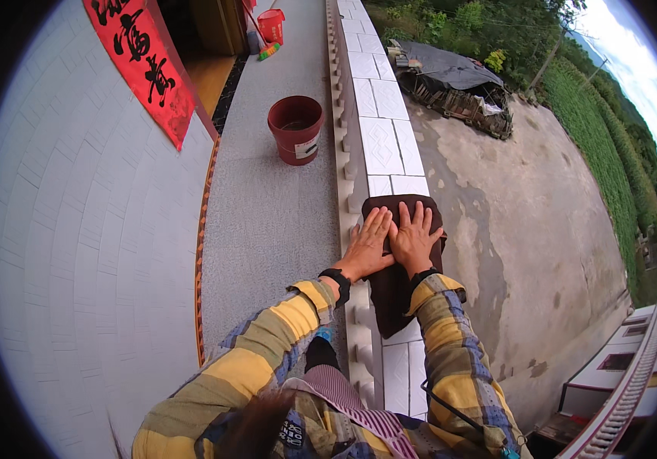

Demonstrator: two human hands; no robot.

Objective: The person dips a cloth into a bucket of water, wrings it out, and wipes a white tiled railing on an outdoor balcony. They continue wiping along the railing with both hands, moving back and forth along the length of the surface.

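A dark brown cloth [391,303] lies over the white-tiled top of a balcony railing [383,145], and one end hangs toward me. My left hand [365,249] is pressed flat on it with the fingers stretched forward. Beside it, my right hand [414,241] also lies flat on the cloth, fingers spread. The two hands touch or nearly touch at the thumbs. Neither hand grips the cloth; both rest on top of it.
A dark red bucket [295,131] stands on the grey balcony floor [260,206], left of the railing. Farther off are a bright red bucket [271,25] and a broom [269,50]. A tiled wall [99,229] runs along the left. Beyond the railing lies a concrete yard [527,229] below.
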